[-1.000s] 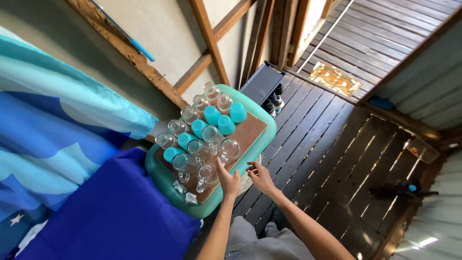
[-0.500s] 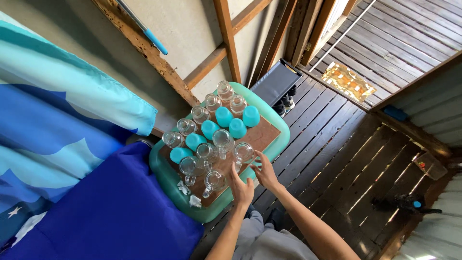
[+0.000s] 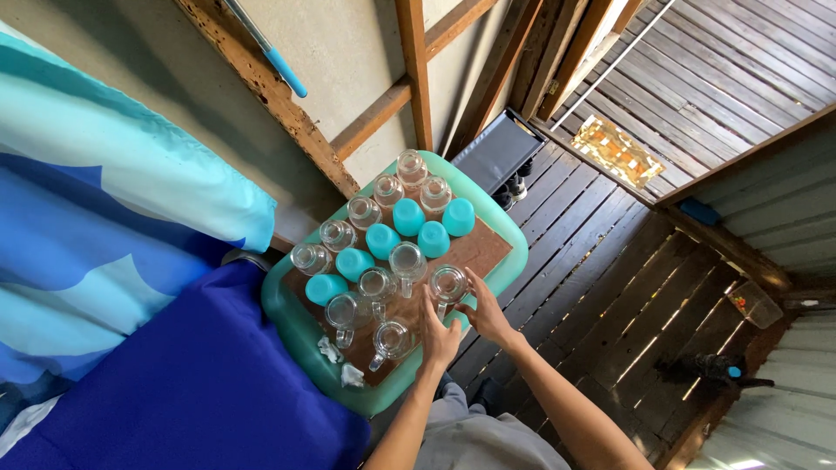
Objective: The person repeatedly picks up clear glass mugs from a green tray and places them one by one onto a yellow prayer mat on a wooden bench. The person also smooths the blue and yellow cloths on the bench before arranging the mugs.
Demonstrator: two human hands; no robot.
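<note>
A brown board [image 3: 475,252] lies on a teal plastic tub [image 3: 305,335]. On it stand several upturned clear glass mugs and jars and several turquoise cups [image 3: 407,215]. My left hand [image 3: 438,335] rests flat on the board's near edge, just right of a clear mug [image 3: 392,339]. My right hand [image 3: 483,312] reaches the clear mug [image 3: 448,283] at the board's near right, fingers spread and touching its side. Neither hand grips anything that I can see.
A blue and turquoise cloth [image 3: 104,244] covers the left side. Crumpled white paper bits [image 3: 341,364] lie on the tub's near rim. Wooden wall beams [image 3: 414,70] rise behind; a dark slatted floor [image 3: 610,287] and a black rack [image 3: 498,150] lie to the right.
Both hands have moved forward from the tub's near edge onto the board; the right hand now touches the near right mug. The view has shifted slightly.
</note>
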